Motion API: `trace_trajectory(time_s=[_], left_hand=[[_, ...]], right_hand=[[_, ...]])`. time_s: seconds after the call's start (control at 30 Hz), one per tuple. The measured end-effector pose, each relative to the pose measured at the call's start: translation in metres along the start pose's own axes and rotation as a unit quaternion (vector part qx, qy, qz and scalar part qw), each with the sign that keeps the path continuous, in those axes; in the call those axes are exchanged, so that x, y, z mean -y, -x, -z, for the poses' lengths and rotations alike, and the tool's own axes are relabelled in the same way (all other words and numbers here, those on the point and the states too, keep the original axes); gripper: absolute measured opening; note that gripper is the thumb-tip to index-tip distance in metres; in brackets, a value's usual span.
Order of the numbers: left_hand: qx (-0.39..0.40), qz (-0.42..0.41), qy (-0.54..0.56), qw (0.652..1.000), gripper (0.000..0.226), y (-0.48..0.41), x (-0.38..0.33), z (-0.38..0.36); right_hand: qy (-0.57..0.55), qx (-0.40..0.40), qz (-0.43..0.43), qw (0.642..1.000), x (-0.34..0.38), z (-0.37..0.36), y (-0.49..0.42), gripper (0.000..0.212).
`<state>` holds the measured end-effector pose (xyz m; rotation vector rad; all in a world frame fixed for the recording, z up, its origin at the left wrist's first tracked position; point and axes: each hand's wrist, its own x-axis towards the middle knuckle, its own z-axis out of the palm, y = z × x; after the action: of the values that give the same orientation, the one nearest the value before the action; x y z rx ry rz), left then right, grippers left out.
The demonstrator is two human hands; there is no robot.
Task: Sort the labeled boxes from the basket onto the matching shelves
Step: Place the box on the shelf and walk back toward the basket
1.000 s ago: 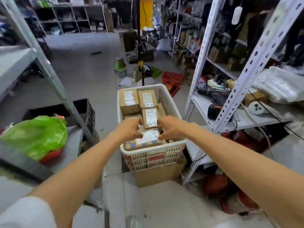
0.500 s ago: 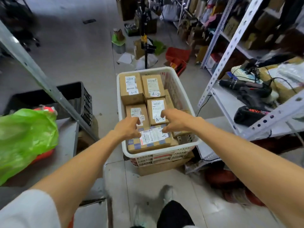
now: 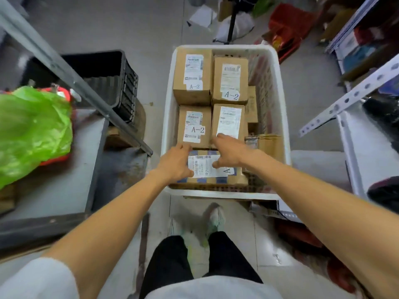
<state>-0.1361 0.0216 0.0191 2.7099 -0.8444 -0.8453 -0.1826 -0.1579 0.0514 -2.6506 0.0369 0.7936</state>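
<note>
A white plastic basket (image 3: 280, 117) stands in front of me with several brown cardboard boxes in it. Two at the back (image 3: 192, 76) (image 3: 230, 80) and the middle left box (image 3: 194, 126) carry A-2 labels. The middle right box (image 3: 228, 120) has its label partly covered by my fingers. The nearest box (image 3: 205, 169) lies flat with a white shipping label on top. My left hand (image 3: 174, 162) grips its left far corner. My right hand (image 3: 228, 152) holds its far edge, thumb on the label.
A grey metal shelf (image 3: 64, 169) on the left holds a green plastic bag (image 3: 32, 130), with a black crate (image 3: 108, 76) behind its slanted post. A white perforated shelf upright (image 3: 349, 96) stands on the right. Red bags and a tripod stand (image 3: 233, 24) clutter the floor beyond the basket.
My view has tilted down and come closer over the basket. Both hands stay on the nearest box, and the right hand has slid a little further onto its far edge.
</note>
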Motion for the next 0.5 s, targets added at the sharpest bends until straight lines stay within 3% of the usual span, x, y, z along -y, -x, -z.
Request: trace_trajectory(time_s=[0.17, 0.27, 0.33, 0.5], left_hand=[[-0.01, 0.04, 0.086, 0.995, 0.066, 0.0, 0.018, -0.02], [-0.04, 0.079, 0.195, 0.977, 0.054, 0.001, 0.026, -0.023], [-0.047, 0.08, 0.198, 0.976, 0.052, 0.002, 0.029, -0.024], [-0.059, 0.09, 0.225, 0.968, 0.045, 0.004, 0.037, -0.022]], right_hand=[[0.053, 0.019, 0.035, 0.998, 0.002, -0.043, -0.03, 0.093], [0.113, 0.036, 0.048, 0.992, 0.007, -0.066, -0.047, 0.121], [0.153, 0.04, 0.041, 0.987, 0.011, -0.078, -0.055, 0.139], [0.204, 0.006, 0.023, 0.979, 0.02, -0.097, -0.06, 0.139]])
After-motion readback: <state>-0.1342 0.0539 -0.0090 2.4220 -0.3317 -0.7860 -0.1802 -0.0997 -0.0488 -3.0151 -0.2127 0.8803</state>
